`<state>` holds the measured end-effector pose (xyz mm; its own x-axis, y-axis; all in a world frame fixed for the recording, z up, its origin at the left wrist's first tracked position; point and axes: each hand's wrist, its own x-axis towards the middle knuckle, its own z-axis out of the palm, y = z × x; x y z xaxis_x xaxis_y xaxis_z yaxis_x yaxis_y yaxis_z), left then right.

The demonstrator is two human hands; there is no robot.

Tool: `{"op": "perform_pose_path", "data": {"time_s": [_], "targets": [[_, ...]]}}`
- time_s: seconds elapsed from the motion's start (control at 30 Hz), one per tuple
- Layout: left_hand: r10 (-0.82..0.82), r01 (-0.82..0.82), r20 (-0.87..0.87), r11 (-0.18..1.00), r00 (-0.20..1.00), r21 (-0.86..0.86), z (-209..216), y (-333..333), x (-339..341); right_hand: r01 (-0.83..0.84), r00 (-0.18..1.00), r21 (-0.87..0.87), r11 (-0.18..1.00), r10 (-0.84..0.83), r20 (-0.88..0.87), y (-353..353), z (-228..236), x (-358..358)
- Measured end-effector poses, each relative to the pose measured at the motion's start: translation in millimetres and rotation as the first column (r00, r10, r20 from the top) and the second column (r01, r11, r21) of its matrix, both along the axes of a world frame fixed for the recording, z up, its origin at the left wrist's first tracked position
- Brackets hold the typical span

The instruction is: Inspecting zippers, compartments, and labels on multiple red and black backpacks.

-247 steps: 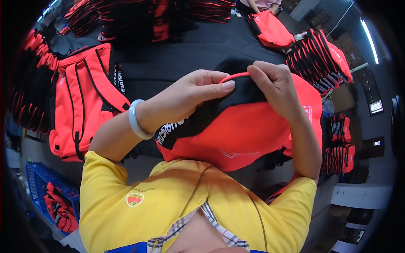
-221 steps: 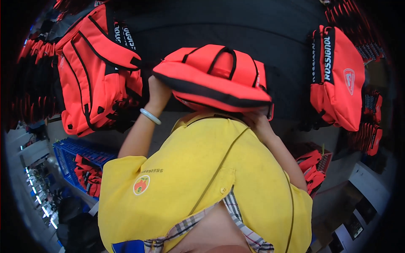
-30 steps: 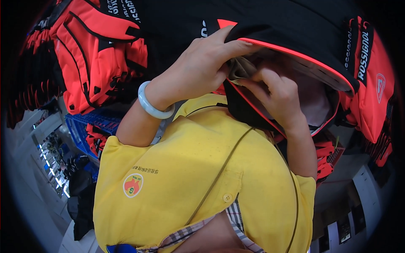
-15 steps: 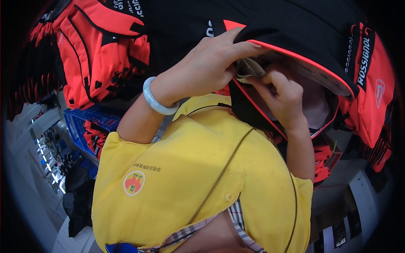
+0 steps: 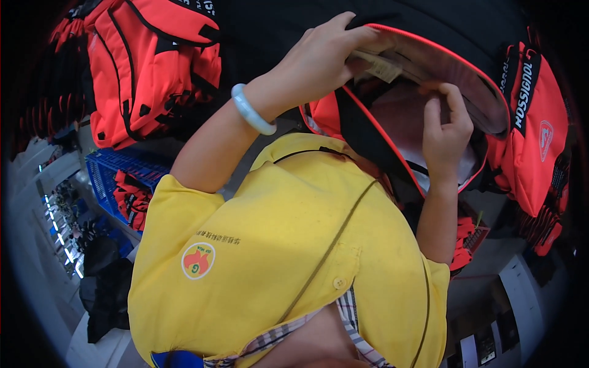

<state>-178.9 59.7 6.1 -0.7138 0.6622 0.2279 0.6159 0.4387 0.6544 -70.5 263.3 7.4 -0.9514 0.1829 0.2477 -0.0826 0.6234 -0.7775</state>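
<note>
A black and red bag (image 5: 368, 132) with a red-edged opening and pale grey lining lies before me, its mouth spread wide. My left hand (image 5: 328, 58), wearing a pale bangle (image 5: 253, 110) on the wrist, grips the far-left rim of the opening, with some fingers hidden inside. Beside those fingers a small light label (image 5: 383, 69) shows against the lining. Over the right part of the mouth is my right hand (image 5: 451, 126), its fingers bent and thumb apart from the index finger; nothing shows between them.
Red and black backpacks (image 5: 156, 80) are stacked at the left, and more red bags (image 5: 537, 135) at the right. Below the left stack stands a blue crate (image 5: 110, 184) with red pieces in it. A red crate (image 5: 475, 239) is by my right forearm.
My right hand has let go of the folded grey-beige fabric and moved right. My left hand has shifted slightly up, and the bag's mouth gapes wider, exposing the label.
</note>
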Motion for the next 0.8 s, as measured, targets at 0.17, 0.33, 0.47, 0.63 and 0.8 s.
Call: {"op": "perform_pose_path", "data": {"time_s": [0.17, 0.33, 0.47, 0.63, 0.8], "targets": [[0.148, -0.159, 0.091, 0.979, 0.985, 0.128, 45, 27, -9, -0.222, 0.943, 0.012, 0.975, 0.212, 0.256, 3, 6, 10], [0.125, -0.025, -0.315, 0.952, 0.941, 0.304, 12, 29, -30, -0.250, 0.949, -0.118, 0.961, 0.267, 0.166, 23, 26, 7], [0.135, -0.075, -0.270, 0.973, 0.953, 0.219, 13, 25, -35, 0.182, 0.873, 0.351, 0.918, 0.014, -0.488, 70, 71, -42], [0.088, 0.001, -0.488, 0.984, 0.868, 0.180, 79, 24, -61, -0.318, 0.942, 0.502, 0.804, 0.329, 0.069, 127, 104, -107], [0.050, 0.128, -0.644, 0.966, 0.763, 0.226, 255, 52, -31, 0.260, 0.959, 0.750, 0.608, -0.254, -0.126, 118, 267, -157]]}}
